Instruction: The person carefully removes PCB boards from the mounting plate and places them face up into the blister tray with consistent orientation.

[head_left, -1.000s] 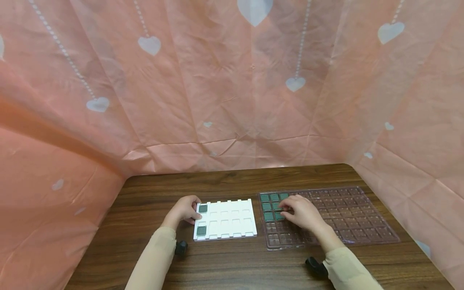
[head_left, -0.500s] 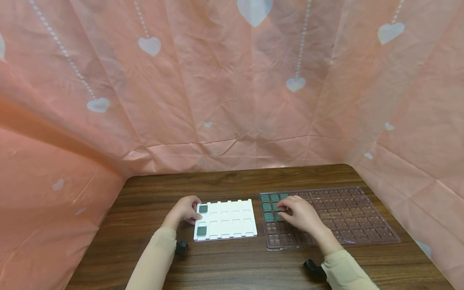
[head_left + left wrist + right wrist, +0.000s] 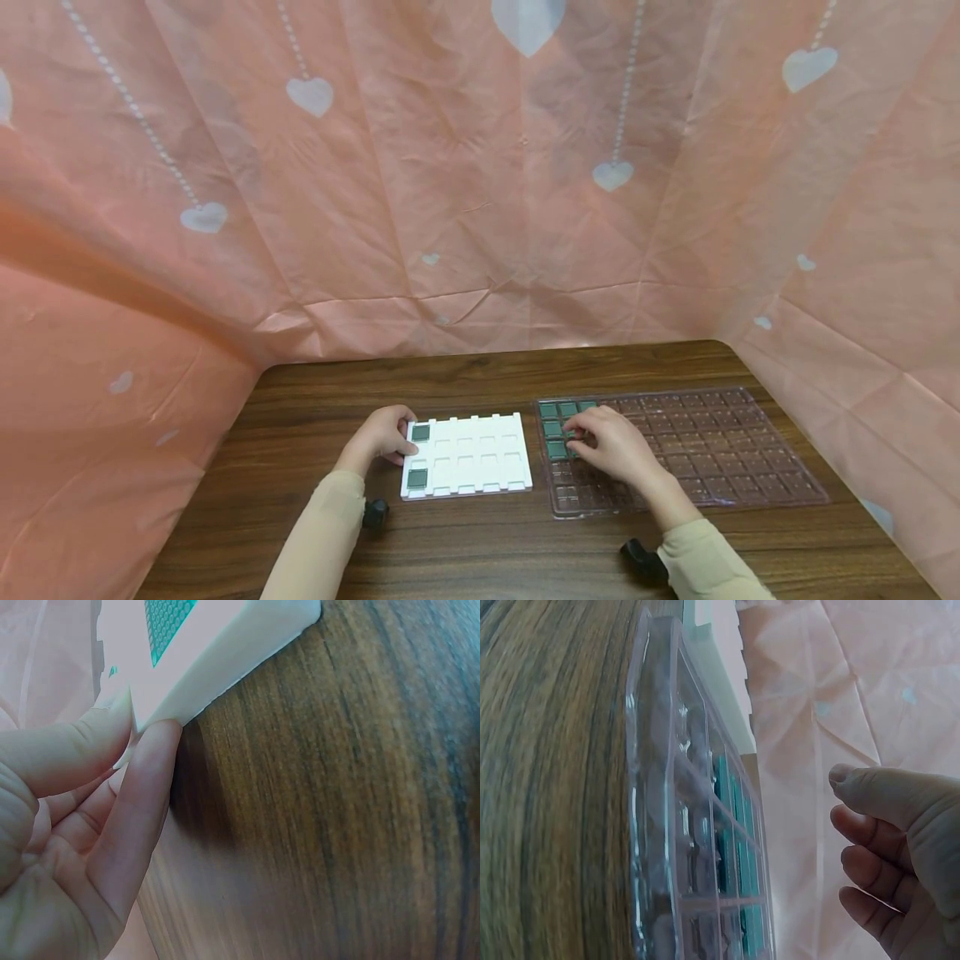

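My left hand (image 3: 378,437) grips the left edge of a white compartment tray (image 3: 476,477). In the left wrist view its thumb lies over the side wall of the tray (image 3: 225,656) and a finger is beneath. Two dark green square chips, one upper (image 3: 421,432) and one lower (image 3: 417,479), lie in the tray's leftmost column. My right hand (image 3: 617,446) hovers over the left part of a clear plastic tray (image 3: 720,442), near several green chips (image 3: 552,428) in its pockets. Its fingers (image 3: 866,862) are loosely bent, with nothing visible between thumb and fingers. The hand hides some pockets.
Both trays lie on a dark wood-grain table (image 3: 480,550), with a narrow gap between them. Pink curtains (image 3: 480,250) with white hearts surround the table behind and at the sides. A black wrist device (image 3: 643,562) sits by the right sleeve, another (image 3: 375,514) by the left.
My right hand has shifted a little to the left over the green chips, thumb and fingers staying apart. The left hand and the white tray have stayed put.
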Motion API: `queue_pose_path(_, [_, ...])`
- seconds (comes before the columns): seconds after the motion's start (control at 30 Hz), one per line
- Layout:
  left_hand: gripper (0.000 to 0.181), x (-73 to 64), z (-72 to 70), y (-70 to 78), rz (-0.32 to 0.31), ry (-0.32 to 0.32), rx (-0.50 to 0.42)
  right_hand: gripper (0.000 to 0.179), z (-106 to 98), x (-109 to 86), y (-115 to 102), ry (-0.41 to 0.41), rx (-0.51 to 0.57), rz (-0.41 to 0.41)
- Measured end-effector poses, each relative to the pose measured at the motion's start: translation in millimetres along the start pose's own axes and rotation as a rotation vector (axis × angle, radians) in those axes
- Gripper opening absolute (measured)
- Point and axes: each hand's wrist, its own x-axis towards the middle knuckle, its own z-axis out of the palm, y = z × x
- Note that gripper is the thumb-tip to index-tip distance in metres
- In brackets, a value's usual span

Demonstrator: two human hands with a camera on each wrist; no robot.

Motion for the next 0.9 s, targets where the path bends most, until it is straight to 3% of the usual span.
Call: queue_pose_path(0.9, [0.047,-1.2,-0.4,1.8,0.001,-0.004,-0.024,0.022,22.0,18.8,-31.2,-0.031,0.074,-0.049])
